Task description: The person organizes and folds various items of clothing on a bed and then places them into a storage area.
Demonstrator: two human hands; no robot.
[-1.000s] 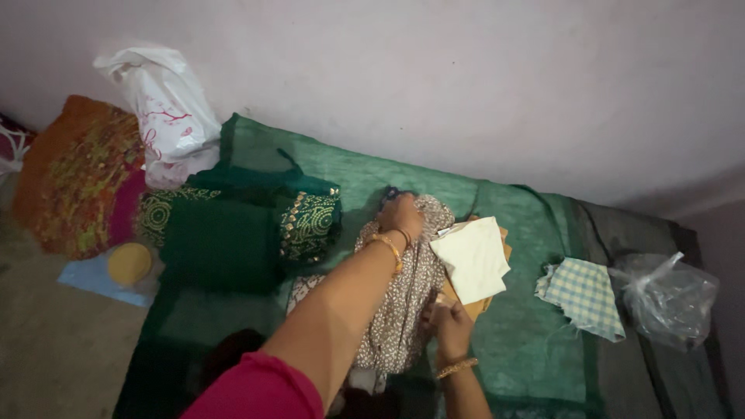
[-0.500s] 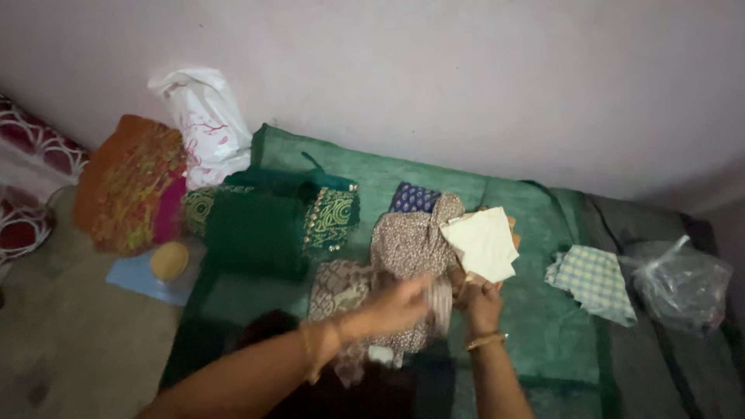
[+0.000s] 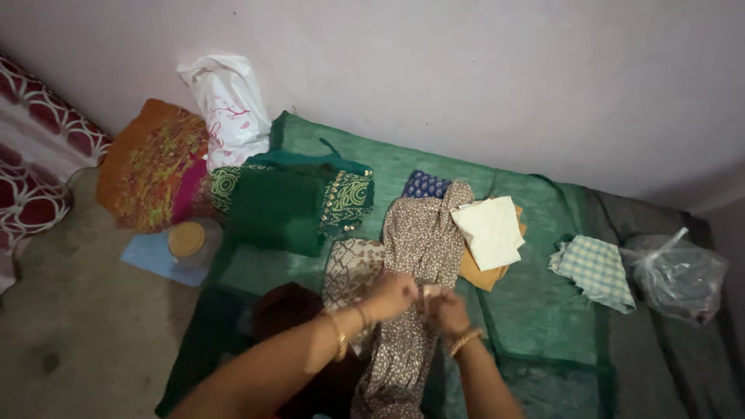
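A long brown and white printed cloth (image 3: 423,240) lies on a green mat (image 3: 535,310), running from its far end down toward me. My left hand (image 3: 390,294) and my right hand (image 3: 446,310) meet over its near part, both pinching the fabric. Each wrist wears a gold bangle. A cream cloth (image 3: 489,231) rests on an orange-brown cloth (image 3: 476,271) just right of it. A blue patterned cloth (image 3: 424,185) peeks out at its far end.
A folded dark green cloth with gold trim (image 3: 291,203), an orange embroidered cloth (image 3: 151,164) and a white plastic bag (image 3: 229,105) sit at the left. A round jar (image 3: 188,240) stands on blue fabric. A checked cloth (image 3: 594,271) and clear bag (image 3: 675,275) lie right.
My left hand came back from the printed cloth's far end to its near part, joining my right hand. The view has shifted left, showing a red and white patterned cloth.
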